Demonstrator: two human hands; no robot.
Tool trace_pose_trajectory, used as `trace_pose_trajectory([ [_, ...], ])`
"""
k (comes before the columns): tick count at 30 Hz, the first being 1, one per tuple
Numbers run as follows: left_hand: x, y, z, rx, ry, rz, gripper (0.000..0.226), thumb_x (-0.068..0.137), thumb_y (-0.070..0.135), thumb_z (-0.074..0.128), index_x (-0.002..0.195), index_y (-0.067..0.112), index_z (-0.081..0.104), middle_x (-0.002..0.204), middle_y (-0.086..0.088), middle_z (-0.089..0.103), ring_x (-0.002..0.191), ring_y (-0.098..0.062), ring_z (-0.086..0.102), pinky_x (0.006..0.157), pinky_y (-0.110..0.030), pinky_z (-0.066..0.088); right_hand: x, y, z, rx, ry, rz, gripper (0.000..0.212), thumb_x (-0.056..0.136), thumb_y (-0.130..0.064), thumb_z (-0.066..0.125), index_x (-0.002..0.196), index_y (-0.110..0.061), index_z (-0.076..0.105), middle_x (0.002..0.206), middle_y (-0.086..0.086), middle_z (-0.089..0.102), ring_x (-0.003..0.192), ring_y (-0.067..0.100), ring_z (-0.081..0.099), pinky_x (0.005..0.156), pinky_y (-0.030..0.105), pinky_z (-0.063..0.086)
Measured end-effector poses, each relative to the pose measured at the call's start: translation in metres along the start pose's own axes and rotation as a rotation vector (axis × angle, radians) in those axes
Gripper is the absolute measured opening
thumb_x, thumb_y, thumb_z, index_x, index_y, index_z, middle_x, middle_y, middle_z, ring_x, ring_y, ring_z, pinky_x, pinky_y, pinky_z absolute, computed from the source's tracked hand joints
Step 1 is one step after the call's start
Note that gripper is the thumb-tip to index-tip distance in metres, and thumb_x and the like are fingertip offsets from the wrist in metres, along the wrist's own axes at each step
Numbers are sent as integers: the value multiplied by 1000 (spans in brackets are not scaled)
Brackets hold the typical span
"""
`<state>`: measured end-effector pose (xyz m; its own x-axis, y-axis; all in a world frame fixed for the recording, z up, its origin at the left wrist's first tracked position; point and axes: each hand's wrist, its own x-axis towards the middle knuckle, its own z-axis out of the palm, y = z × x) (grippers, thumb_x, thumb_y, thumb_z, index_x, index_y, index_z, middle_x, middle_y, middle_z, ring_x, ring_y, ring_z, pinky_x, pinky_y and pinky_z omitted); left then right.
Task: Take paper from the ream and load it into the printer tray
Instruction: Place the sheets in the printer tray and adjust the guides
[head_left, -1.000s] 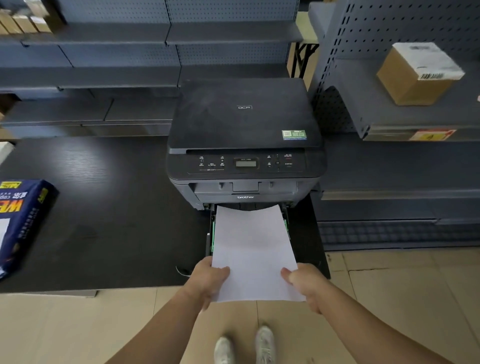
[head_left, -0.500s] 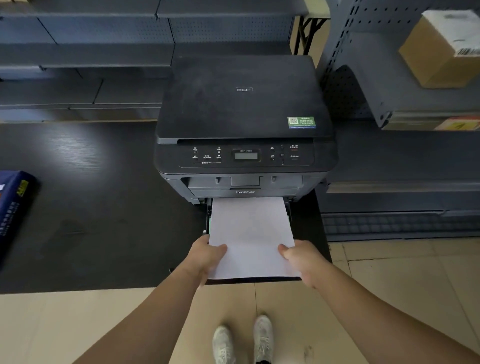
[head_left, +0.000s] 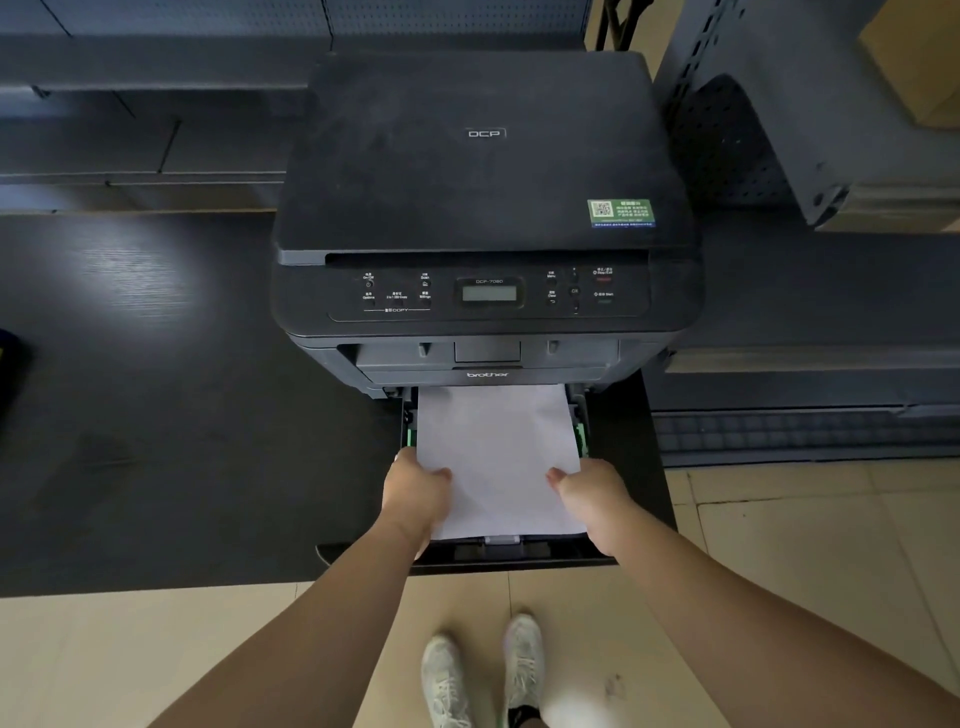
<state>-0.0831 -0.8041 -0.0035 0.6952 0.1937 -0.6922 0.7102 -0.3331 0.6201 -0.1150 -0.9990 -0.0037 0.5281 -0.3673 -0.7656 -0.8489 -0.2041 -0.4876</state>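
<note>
A black printer (head_left: 483, 208) stands on a dark table. Its paper tray (head_left: 519, 556) is pulled out toward me below the front panel. A white stack of paper (head_left: 498, 457) lies in the tray, its far end under the printer body. My left hand (head_left: 415, 493) grips the paper's left edge, thumb on top. My right hand (head_left: 592, 499) grips the right edge the same way. Green paper guides (head_left: 581, 436) show at the tray's sides. The ream is almost out of view, only a dark sliver (head_left: 8, 364) at the far left edge.
The dark table (head_left: 156, 415) extends to the left of the printer. Grey metal shelving (head_left: 779, 130) stands behind and to the right, with a cardboard box (head_left: 919, 62) on it. Tiled floor and my shoes (head_left: 483, 670) are below.
Both hands have pushed the paper forward and down into the tray, so it now lies between the guides. The view has moved closer to the printer; the ream has slid out at left.
</note>
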Motion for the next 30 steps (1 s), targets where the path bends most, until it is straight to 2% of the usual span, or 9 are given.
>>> trace_pose_trajectory([
  [2, 2, -2, 1, -1, 5, 10, 23, 90, 8, 54, 112, 10, 54, 106, -6, 63, 85, -23, 61, 71, -31, 52, 3, 3, 2, 11, 19, -9, 46, 94, -29, 62, 131, -3, 56, 129, 14, 62, 109, 33, 60, 85, 34, 48],
  [5, 0, 0, -1, -23, 12, 51, 21, 91, 9, 54, 113, 12, 55, 103, -3, 65, 77, -14, 60, 61, -26, 50, 1, 3, 1, 55, 45, -65, 23, 96, -21, 59, 110, -3, 63, 108, 11, 66, 91, 26, 59, 76, 30, 44],
  [8, -4, 0, -4, -48, 22, 107, 21, 93, 12, 56, 113, 12, 57, 102, -1, 67, 81, -16, 63, 62, -26, 49, -4, -1, -4, 109, 55, -124, 11, 97, -20, 58, 101, -10, 62, 98, 8, 63, 84, 23, 57, 73, 30, 44],
  [12, -4, -1, -5, -56, 16, 101, 21, 92, 13, 58, 113, 12, 60, 104, -3, 70, 86, -20, 66, 69, -28, 52, 0, -3, -6, 108, 30, -140, 16, 97, -19, 58, 107, -8, 64, 101, 7, 64, 93, 25, 58, 81, 31, 43],
  [17, 7, 4, 3, 2, 44, 99, 45, 92, 16, 58, 136, 9, 48, 125, -9, 63, 102, -29, 64, 76, -34, 54, 8, -10, 1, 85, 43, -162, 21, 97, -20, 58, 112, -6, 64, 105, 8, 66, 94, 26, 59, 80, 33, 45],
  [22, 2, 10, 1, -8, 48, 112, 50, 92, 12, 62, 138, 10, 41, 116, -6, 61, 98, -27, 63, 74, -33, 54, 2, -7, -2, -19, 43, -166, 32, 96, -33, 57, 108, -4, 64, 106, 13, 68, 91, 27, 64, 80, 37, 52],
  [25, -5, 7, -4, 93, 9, 117, 44, 91, 5, 57, 132, 8, 43, 110, -6, 62, 92, -26, 62, 71, -31, 52, -4, -1, -9, -55, 33, -198, 11, 95, -13, 59, 100, -7, 67, 101, 7, 67, 82, 24, 65, 70, 37, 62],
  [27, -7, 6, -5, 214, 10, 150, 42, 86, -7, 50, 126, 6, 48, 111, -11, 65, 89, -27, 62, 70, -32, 52, -6, 2, -11, -135, 61, -232, 15, 92, -4, 59, 103, -6, 69, 101, 7, 67, 80, 24, 66, 69, 37, 64],
  [30, -2, 4, -3, 366, 42, 197, 42, 80, -15, 48, 117, 4, 53, 108, -16, 65, 88, -30, 63, 70, -35, 55, 0, 5, -9, -255, 118, -284, 15, 91, -5, 60, 102, -5, 70, 108, 11, 72, 88, 28, 70, 75, 38, 63],
])
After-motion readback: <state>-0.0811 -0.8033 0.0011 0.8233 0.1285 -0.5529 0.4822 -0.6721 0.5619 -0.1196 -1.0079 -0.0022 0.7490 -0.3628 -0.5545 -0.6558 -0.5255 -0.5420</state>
